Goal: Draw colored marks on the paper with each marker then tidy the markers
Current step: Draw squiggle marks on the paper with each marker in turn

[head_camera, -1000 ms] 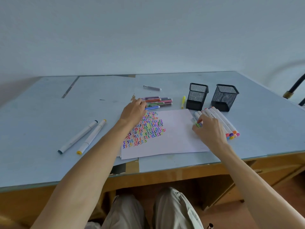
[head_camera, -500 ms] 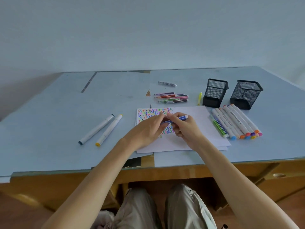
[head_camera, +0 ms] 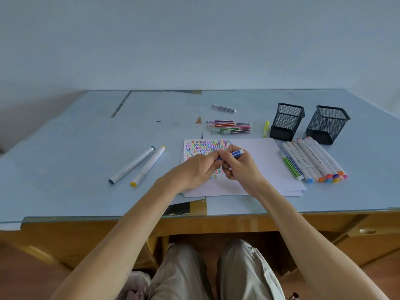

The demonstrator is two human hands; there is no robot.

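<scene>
Both hands met over the middle of the paper (head_camera: pixel 259 161), each clenched on the same blue marker (head_camera: pixel 234 153). The right hand (head_camera: pixel 242 167) had its fingers curled round the barrel, whose white-tipped end stuck out up and to the right past the knuckles; the left hand (head_camera: pixel 194 169) pinched the marker's other end with thumb and fingertips, so that end was hidden and I could not tell whether a cap was on or off. The marker was tilted, held just above the sheet and not touching it. The paper lay on the light blue worktop (head_camera: pixel 65 159), a small stack of white sheets, the top one carrying rows of small zigzag marks in many colours (head_camera: pixel 205 146) over its far left part, partly covered by the hands. To the right of the sheets lay a row of thick white markers (head_camera: pixel 313 159) with coloured end caps, side by side, and two thin pens, green and blue, beside them on the sheet's right edge. Beyond the paper lay a bundle of thin coloured pens (head_camera: pixel 229 126), a yellow highlighter (head_camera: pixel 266 127) and two black mesh pen holders (head_camera: pixel 286 121), upright. Two more white markers (head_camera: pixel 138 164) lay well off to the left.
</scene>
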